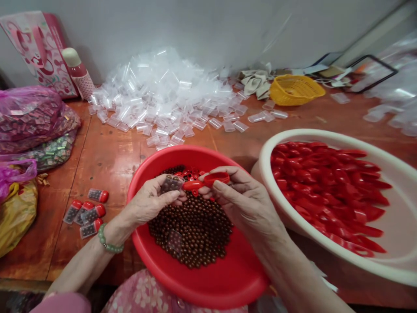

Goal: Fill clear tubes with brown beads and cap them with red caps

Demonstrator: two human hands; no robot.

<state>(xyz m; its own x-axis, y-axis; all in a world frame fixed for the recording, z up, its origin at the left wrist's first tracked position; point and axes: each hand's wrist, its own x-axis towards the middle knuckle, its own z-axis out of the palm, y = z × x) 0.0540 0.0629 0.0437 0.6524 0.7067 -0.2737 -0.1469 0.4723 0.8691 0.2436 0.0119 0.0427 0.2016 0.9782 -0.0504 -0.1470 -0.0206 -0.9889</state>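
Over the red basin (241,269) my two hands meet. My left hand (148,198) pinches a clear plastic container (170,184) with brown balls inside. Between the fingers of my right hand (243,193) is a red plastic cap (216,177), its hollow side showing. A red piece touches the container's mouth; whether it is part of the cap I cannot tell. Below lie many brown balls (198,230), a clear container (175,241) resting on them, and small red caps (190,174) partly hidden behind my hands.
Several filled, red-capped containers (93,214) lie to the left. A heap of clear containers (169,91) lies against the wall. On the right a white basin (400,226) holds red pieces (329,191). A yellow basket (295,91), a bottle (78,74) and plastic bags (29,117) stand around.
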